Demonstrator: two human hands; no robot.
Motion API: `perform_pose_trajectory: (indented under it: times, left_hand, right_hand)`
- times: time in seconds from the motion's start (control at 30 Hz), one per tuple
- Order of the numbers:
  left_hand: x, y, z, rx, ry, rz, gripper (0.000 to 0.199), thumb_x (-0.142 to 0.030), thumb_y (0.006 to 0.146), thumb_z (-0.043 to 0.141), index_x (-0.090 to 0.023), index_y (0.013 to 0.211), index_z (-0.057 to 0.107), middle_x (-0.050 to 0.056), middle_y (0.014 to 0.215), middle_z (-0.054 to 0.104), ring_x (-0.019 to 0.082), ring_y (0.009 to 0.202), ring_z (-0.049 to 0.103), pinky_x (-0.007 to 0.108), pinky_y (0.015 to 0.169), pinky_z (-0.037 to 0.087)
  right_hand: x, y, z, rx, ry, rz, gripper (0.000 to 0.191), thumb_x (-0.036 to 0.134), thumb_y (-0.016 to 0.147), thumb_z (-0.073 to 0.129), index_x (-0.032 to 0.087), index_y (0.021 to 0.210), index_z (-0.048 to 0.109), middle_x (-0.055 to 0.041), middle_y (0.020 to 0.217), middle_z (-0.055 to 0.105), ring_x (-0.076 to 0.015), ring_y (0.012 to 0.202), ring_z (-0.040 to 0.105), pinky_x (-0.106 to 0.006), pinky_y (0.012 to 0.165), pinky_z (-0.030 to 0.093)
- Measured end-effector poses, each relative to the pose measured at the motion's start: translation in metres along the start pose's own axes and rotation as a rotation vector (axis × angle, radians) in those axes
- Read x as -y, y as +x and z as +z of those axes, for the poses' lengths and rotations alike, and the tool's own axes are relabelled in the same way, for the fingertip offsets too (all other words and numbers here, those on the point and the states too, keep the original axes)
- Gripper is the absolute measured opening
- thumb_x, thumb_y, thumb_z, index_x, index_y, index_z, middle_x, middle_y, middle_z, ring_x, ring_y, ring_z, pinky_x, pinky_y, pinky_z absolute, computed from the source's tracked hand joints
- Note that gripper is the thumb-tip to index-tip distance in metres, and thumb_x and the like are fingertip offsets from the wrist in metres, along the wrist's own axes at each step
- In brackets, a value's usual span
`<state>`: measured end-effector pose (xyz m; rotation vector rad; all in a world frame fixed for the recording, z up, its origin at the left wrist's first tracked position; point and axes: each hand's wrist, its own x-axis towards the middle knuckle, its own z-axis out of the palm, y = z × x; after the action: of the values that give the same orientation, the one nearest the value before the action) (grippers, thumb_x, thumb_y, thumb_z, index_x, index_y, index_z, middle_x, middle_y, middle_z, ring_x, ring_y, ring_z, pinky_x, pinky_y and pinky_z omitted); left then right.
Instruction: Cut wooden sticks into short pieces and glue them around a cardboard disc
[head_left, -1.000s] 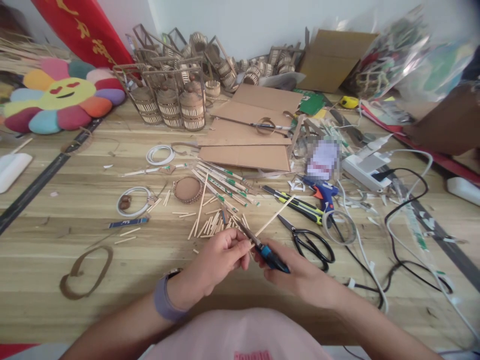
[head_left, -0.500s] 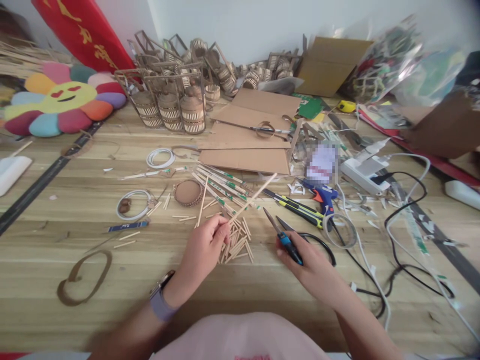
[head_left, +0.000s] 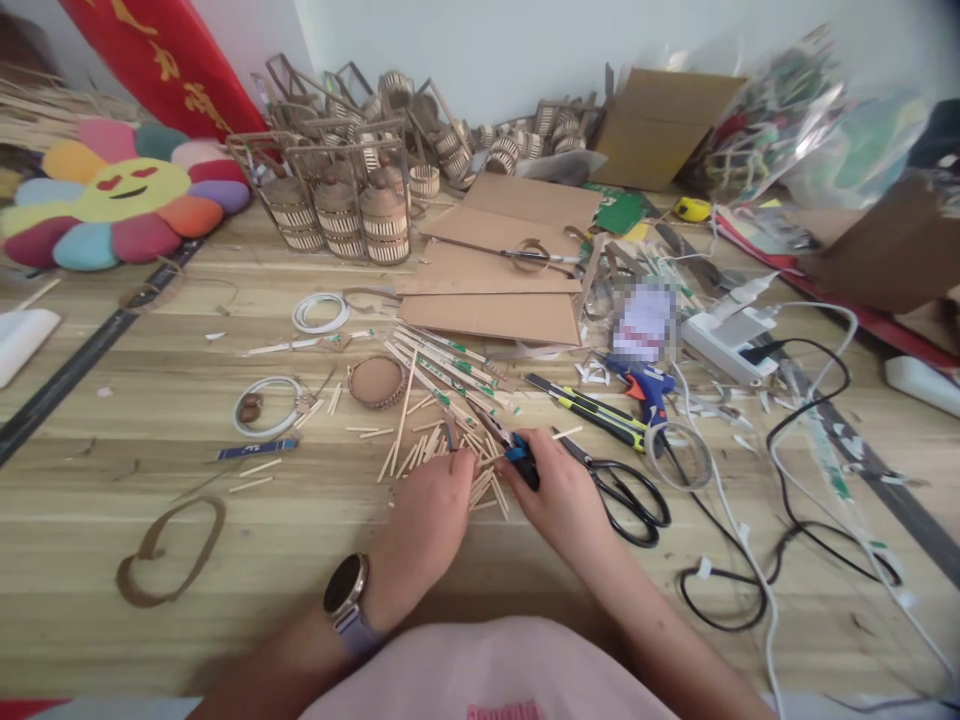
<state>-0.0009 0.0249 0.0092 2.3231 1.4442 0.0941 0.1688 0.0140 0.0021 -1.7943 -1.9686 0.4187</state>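
Observation:
My left hand [head_left: 435, 500], with a watch on its wrist, is closed in a pinch on a thin wooden stick [head_left: 568, 433]. The stick passes to the right behind my right hand, where its far end shows. Closed around the blue-and-black handle of a pointed metal tool [head_left: 519, 455] is my right hand [head_left: 561, 492]. The tool's tip points up and left over the pile, and its handle end meets the stick near my left fingertips. Cut short sticks [head_left: 489, 492] lie heaped under both hands. Left of them is a round brown cardboard piece [head_left: 376, 382] with a braided rim.
Black-handled scissors [head_left: 634, 505], a yellow-black utility knife [head_left: 592, 412] and a blue glue gun [head_left: 651, 388] lie to the right, among cables and a white power strip [head_left: 731, 345]. Cardboard [head_left: 495, 310] and small lantern-like baskets [head_left: 341, 215] stand farther back. Tape rolls [head_left: 268, 408] lie left.
My right hand has moved left with the tool and now meets my left hand over the pile. The stick has swung from slanting upward to nearly level. The scissors' handles are now uncovered.

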Motion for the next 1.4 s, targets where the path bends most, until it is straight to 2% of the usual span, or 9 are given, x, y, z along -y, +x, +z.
perform_pose_trajectory:
  times: [0.13,0.33,0.6,0.83,1.13,1.23,1.3,1.4]
  left_hand:
    - [-0.003,0.002,0.000,0.027,-0.014,0.019,0.029,-0.005,0.093,0.036,-0.016,0.099,0.062,0.012,0.097,0.070,0.025,0.090,0.066,0.036,0.080,0.050]
    - [-0.004,0.001,0.000,0.044,0.013,-0.021,0.029,-0.006,0.092,0.038,-0.017,0.099,0.064,0.011,0.096,0.071,0.025,0.088,0.067,0.035,0.079,0.051]
    - [-0.008,0.001,-0.003,0.079,0.056,-0.065,0.033,-0.006,0.092,0.032,-0.015,0.095,0.064,0.014,0.091,0.071,0.029,0.083,0.069,0.037,0.071,0.051]
    - [-0.007,-0.001,-0.002,0.053,0.041,-0.047,0.033,-0.006,0.092,0.032,-0.016,0.092,0.064,0.014,0.090,0.072,0.028,0.081,0.069,0.035,0.068,0.050]
    - [-0.012,0.000,-0.002,0.063,0.059,-0.107,0.033,-0.007,0.093,0.033,-0.014,0.089,0.065,0.013,0.083,0.072,0.027,0.075,0.070,0.033,0.063,0.048]
    - [-0.006,0.002,-0.002,0.022,0.011,-0.074,0.031,-0.006,0.093,0.036,-0.014,0.088,0.065,0.012,0.084,0.072,0.026,0.079,0.069,0.033,0.068,0.048]
    - [0.002,0.003,-0.005,0.001,-0.114,0.037,0.027,-0.011,0.095,0.040,-0.015,0.086,0.065,0.010,0.087,0.072,0.024,0.083,0.067,0.032,0.073,0.047]
    - [0.011,0.004,-0.015,0.026,-0.370,0.211,0.027,-0.022,0.098,0.045,-0.017,0.081,0.064,0.004,0.081,0.070,0.018,0.078,0.064,0.026,0.071,0.045]
  right_hand:
    - [0.003,-0.003,0.006,-0.019,-0.042,0.031,0.019,0.035,0.091,0.052,0.019,0.099,0.057,-0.0092,0.090,0.066,-0.0253,0.082,0.065,-0.032,0.067,0.047]
    - [0.005,-0.004,0.013,-0.025,-0.086,0.037,0.018,0.034,0.091,0.050,0.018,0.096,0.056,-0.0096,0.088,0.065,-0.0251,0.076,0.063,-0.031,0.061,0.043]
    - [0.007,-0.004,0.017,0.005,-0.180,0.033,0.017,0.034,0.091,0.053,0.018,0.095,0.055,-0.0103,0.088,0.067,-0.0270,0.080,0.064,-0.033,0.068,0.042]
    - [0.011,-0.003,0.015,0.028,-0.223,0.049,0.017,0.032,0.090,0.056,0.016,0.097,0.056,-0.0098,0.089,0.068,-0.0293,0.085,0.065,-0.035,0.071,0.037]
    - [0.013,-0.005,0.021,-0.088,-0.275,0.021,0.016,0.030,0.087,0.056,0.016,0.095,0.057,-0.0094,0.085,0.068,-0.0278,0.075,0.063,-0.036,0.072,0.034]
    - [0.008,0.000,0.012,-0.085,-0.151,-0.008,0.012,0.026,0.086,0.053,0.018,0.093,0.057,-0.0091,0.086,0.065,-0.0267,0.078,0.060,-0.035,0.073,0.036]
    - [0.002,0.004,0.001,0.003,0.029,-0.018,0.007,0.026,0.085,0.051,0.020,0.086,0.054,-0.0054,0.080,0.062,-0.0231,0.073,0.057,-0.033,0.069,0.037]
    - [-0.009,0.009,-0.013,0.163,0.377,0.021,0.013,0.033,0.085,0.052,0.022,0.078,0.048,0.0008,0.070,0.052,-0.0175,0.065,0.049,-0.029,0.064,0.038]
